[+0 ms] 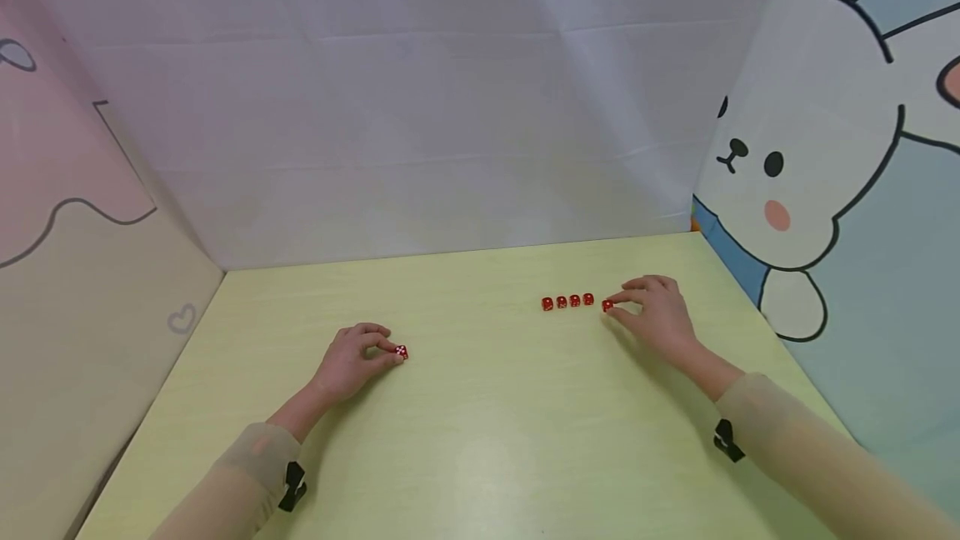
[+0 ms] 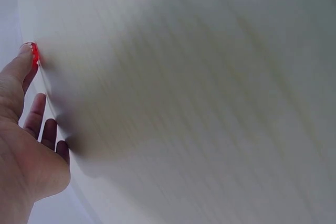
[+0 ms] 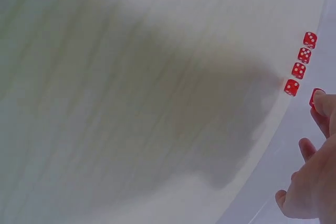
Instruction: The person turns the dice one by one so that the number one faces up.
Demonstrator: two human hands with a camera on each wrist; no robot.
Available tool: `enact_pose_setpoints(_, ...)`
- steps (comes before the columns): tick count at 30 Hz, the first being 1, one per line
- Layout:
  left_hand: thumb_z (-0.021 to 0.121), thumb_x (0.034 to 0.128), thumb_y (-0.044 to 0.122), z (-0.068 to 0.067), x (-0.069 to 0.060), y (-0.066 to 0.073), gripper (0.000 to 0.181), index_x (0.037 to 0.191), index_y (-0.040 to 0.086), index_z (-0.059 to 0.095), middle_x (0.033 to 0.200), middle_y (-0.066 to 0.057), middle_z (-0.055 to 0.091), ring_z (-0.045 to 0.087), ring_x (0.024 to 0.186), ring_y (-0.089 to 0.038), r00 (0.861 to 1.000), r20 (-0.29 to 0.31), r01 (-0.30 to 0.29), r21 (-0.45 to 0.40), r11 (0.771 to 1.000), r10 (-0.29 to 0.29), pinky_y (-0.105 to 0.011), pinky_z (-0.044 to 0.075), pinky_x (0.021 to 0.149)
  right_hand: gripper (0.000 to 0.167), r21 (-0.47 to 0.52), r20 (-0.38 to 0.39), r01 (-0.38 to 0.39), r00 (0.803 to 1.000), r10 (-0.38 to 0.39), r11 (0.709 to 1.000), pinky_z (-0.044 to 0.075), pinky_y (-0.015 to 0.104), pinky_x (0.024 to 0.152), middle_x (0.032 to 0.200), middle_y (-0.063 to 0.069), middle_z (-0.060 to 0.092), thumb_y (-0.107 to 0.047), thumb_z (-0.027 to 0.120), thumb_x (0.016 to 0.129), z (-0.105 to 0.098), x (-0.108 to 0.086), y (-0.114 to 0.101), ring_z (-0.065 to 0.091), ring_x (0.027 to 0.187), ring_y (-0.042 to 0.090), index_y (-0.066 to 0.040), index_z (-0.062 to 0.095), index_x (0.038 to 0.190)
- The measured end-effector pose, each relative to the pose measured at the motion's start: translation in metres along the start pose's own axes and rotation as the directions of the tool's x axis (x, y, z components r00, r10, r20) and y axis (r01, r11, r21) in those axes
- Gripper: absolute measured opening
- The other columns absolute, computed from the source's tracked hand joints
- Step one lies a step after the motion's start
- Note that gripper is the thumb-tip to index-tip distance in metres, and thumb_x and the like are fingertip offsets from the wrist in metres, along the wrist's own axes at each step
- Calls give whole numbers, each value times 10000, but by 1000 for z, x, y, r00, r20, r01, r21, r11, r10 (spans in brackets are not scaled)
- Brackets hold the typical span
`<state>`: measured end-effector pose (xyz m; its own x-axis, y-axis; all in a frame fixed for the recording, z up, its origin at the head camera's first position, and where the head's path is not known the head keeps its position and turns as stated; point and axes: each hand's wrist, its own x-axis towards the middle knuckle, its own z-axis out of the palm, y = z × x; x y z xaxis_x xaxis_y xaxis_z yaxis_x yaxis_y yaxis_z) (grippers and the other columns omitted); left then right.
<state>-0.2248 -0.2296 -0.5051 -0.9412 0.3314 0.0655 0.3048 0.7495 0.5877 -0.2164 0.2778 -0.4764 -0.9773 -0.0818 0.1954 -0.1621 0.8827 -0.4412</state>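
Observation:
Between thumb and forefinger my left hand (image 1: 356,363) pinches a red die (image 1: 401,352) with white dots, left of the table's middle. The same die (image 2: 35,54) shows at the fingertips in the left wrist view. My right hand (image 1: 656,315) pinches another red die (image 1: 607,305) at the right end of a row of several red dice (image 1: 574,301). A small gap separates that held die from the row. In the right wrist view, the row of dice (image 3: 298,70) shows white dots, and the thumb partly covers the held die (image 3: 315,98).
The pale yellow table (image 1: 465,407) carries the dice and reaches back to a white cloth wall (image 1: 450,123). A wall with a cartoon rabbit (image 1: 817,173) stands along the right. Another printed wall (image 1: 90,290) borders the left edge.

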Motion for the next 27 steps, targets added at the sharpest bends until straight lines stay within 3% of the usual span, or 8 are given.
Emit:
enact_pose_setpoints(5, 804, 906, 301, 0, 0, 0, 116, 934, 190, 789, 1286, -98, 639, 493, 1231, -419, 1000, 1, 2, 4, 1000, -2, -581, 370, 1046, 259, -31, -5, 3, 1000, -3, 1000, 271, 623, 1091, 1299, 248, 607, -239, 772, 932, 3, 12, 8, 385, 1289, 490, -57, 789, 1115)
enact_pose_setpoints(14, 803, 906, 323, 0, 1, -1, 132, 933, 195, 790, 1292, -90, 635, 484, 1238, -414, 1000, 5, 20, 3, 1000, -20, -578, 372, 1045, 279, -74, 67, -25, 997, 30, 997, 253, 629, 1104, 1311, 243, 609, -272, 742, 958, 12, 31, 14, 390, 1301, 486, -75, 781, 1151)
enact_pose_setpoints(27, 803, 904, 333, -3, 0, 3, 118, 931, 220, 790, 1297, -89, 634, 478, 1243, -426, 1000, -2, 20, 6, 1000, -20, -588, 363, 1050, 284, -45, 86, -45, 995, 49, 998, 249, 637, 1104, 1302, 236, 618, -262, 708, 972, 19, 34, 17, 374, 1318, 495, -75, 772, 1175)
